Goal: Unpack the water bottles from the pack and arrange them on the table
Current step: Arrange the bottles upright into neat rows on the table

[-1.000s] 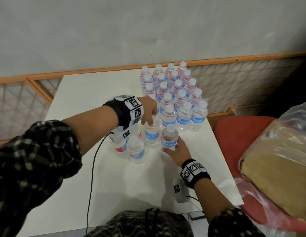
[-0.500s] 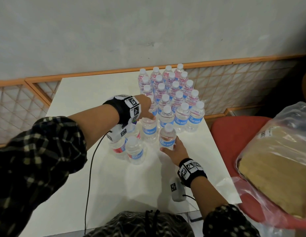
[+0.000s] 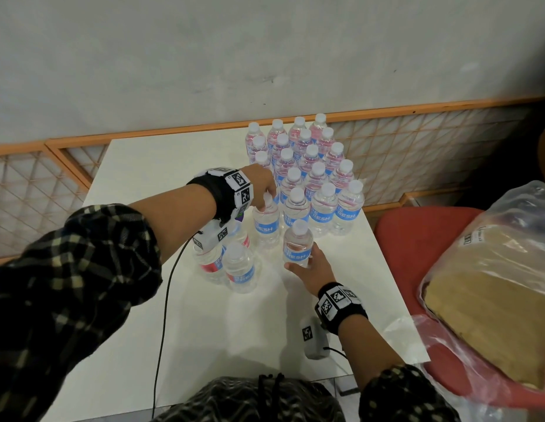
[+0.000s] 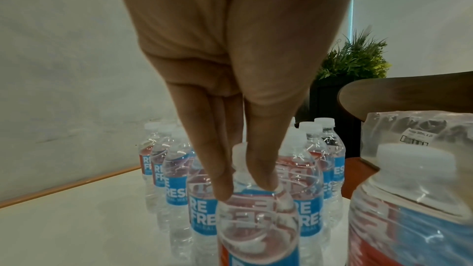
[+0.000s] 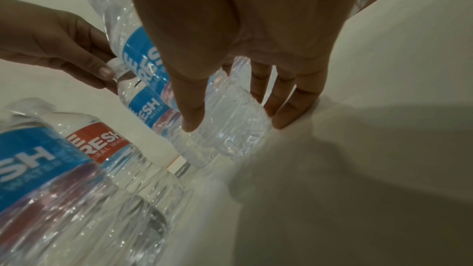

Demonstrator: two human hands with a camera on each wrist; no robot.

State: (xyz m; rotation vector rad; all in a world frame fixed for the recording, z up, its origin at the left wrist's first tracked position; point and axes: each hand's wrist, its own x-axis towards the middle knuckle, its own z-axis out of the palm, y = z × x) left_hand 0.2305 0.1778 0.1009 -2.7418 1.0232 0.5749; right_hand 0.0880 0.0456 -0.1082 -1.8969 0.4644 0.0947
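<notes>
Several rows of blue-labelled water bottles (image 3: 307, 166) stand at the far right of the white table (image 3: 161, 166). My left hand (image 3: 265, 191) pinches the cap of a bottle (image 3: 266, 222) standing at the left end of the front row; the left wrist view shows the hand (image 4: 245, 187) with thumb and fingertips down on that bottle's (image 4: 256, 226) neck. My right hand (image 3: 311, 264) grips the lower body of another bottle (image 3: 297, 248) just in front of the rows. In the right wrist view this hand (image 5: 235, 120) has its fingertips at the table. Three more bottles (image 3: 237, 269) stand under my left wrist.
A red chair (image 3: 408, 239) stands past the table's right edge and carries a clear bag with a brown package (image 3: 493, 284). Crumpled clear plastic (image 3: 399, 327) lies at the near right corner. A black cable (image 3: 166, 300) runs across the table. An orange-framed lattice (image 3: 417, 153) backs the table.
My left hand's bottle has edged slightly closer to the front row. My right hand keeps its bottle in about the same spot.
</notes>
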